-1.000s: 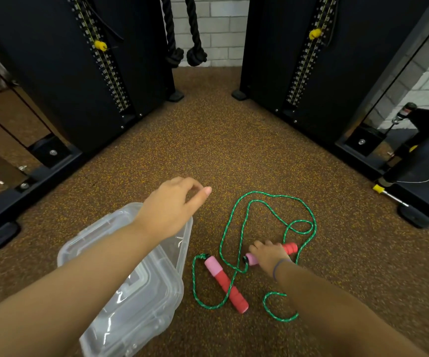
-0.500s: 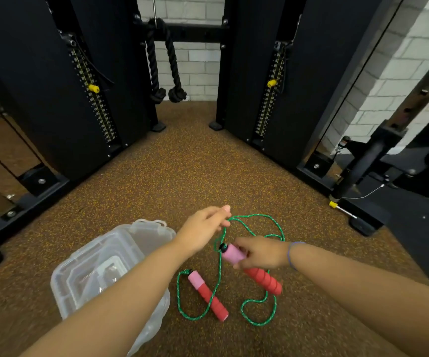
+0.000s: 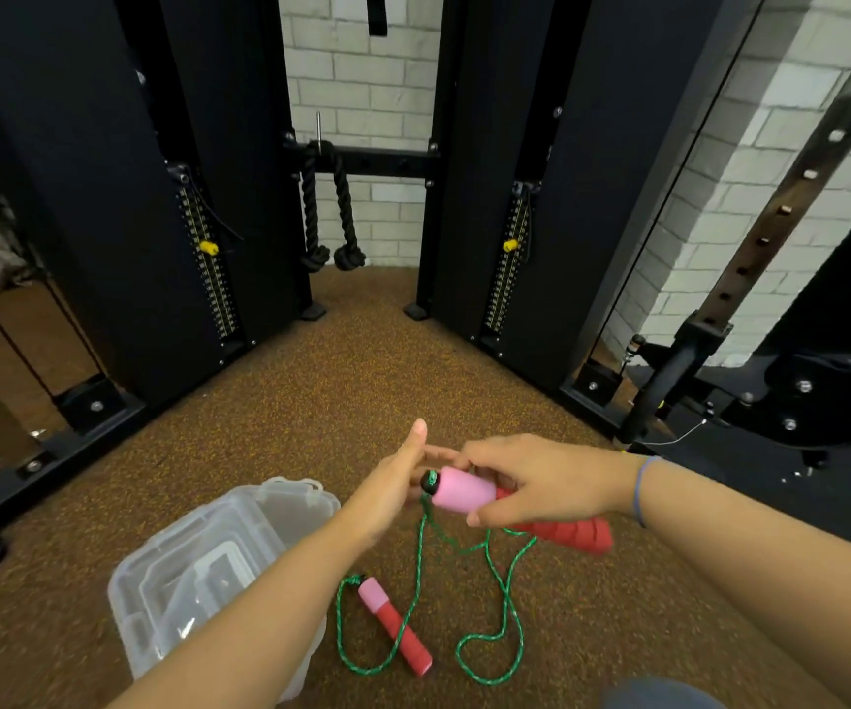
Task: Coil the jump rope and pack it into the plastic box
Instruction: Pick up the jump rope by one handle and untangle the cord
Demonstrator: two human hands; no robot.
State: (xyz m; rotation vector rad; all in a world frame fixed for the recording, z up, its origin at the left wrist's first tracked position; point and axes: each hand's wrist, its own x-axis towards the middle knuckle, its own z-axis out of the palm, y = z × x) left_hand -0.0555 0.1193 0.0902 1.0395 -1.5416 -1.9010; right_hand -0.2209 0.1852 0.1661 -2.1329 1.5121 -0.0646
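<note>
My right hand (image 3: 541,475) grips one pink-and-red jump rope handle (image 3: 469,491), lifted off the floor with its pink end pointing left. My left hand (image 3: 392,486) is flat with fingers extended, right beside that pink end; I cannot tell whether it touches the rope. The green rope (image 3: 502,596) hangs from the held handle and loops over the floor. The second handle (image 3: 395,624) lies on the floor below. A clear plastic box (image 3: 193,570) with its lid on sits at lower left, partly hidden by my left forearm.
Brown speckled rubber floor (image 3: 341,381) stretches ahead. Black cable machine towers (image 3: 106,207) stand left and right, with black knotted ropes (image 3: 328,227) hanging between them. A rack upright and weight plate (image 3: 817,401) stand at right.
My right hand has lifted the handle higher off the floor and the rope now trails up from it. My left hand has moved beside the pink end. The view tilted upward.
</note>
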